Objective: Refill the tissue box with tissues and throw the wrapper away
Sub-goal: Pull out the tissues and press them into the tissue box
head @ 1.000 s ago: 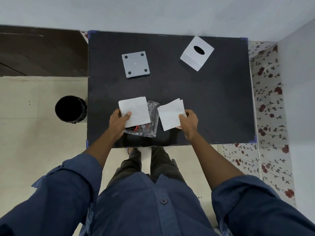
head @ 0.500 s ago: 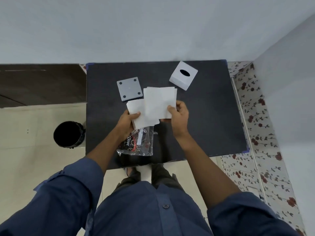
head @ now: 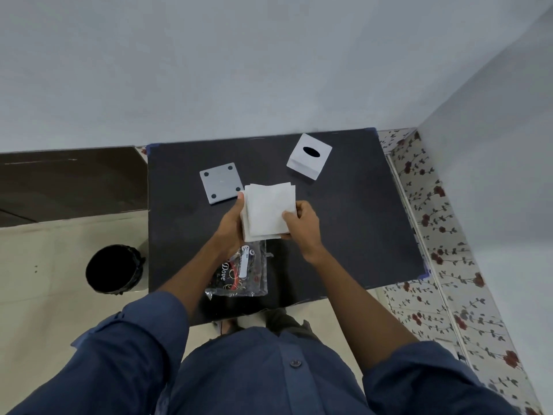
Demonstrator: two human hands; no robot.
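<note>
Both hands hold one white stack of tissues (head: 266, 209) above the middle of the black table (head: 353, 223). My left hand (head: 232, 224) grips the stack's left edge; my right hand (head: 300, 224) pinches its right edge. The clear plastic wrapper (head: 241, 274) with red and black print hangs below the stack from my left hand, near the table's front edge. The white tissue box cover (head: 309, 157) with its oval slot sits at the back right. Its grey square base plate (head: 221, 182) lies at the back left, just behind the tissues.
A black waste bin (head: 112, 269) stands on the tiled floor left of the table. A dark wooden surface (head: 71, 181) lies at the far left. A grey wall rises behind the table, and flowered tiling (head: 434, 229) runs along its right side.
The two separate tissue stacks came together into one stack, lifted off the table toward its middle. The wrapper went up with my left hand. The camera tilted up.
</note>
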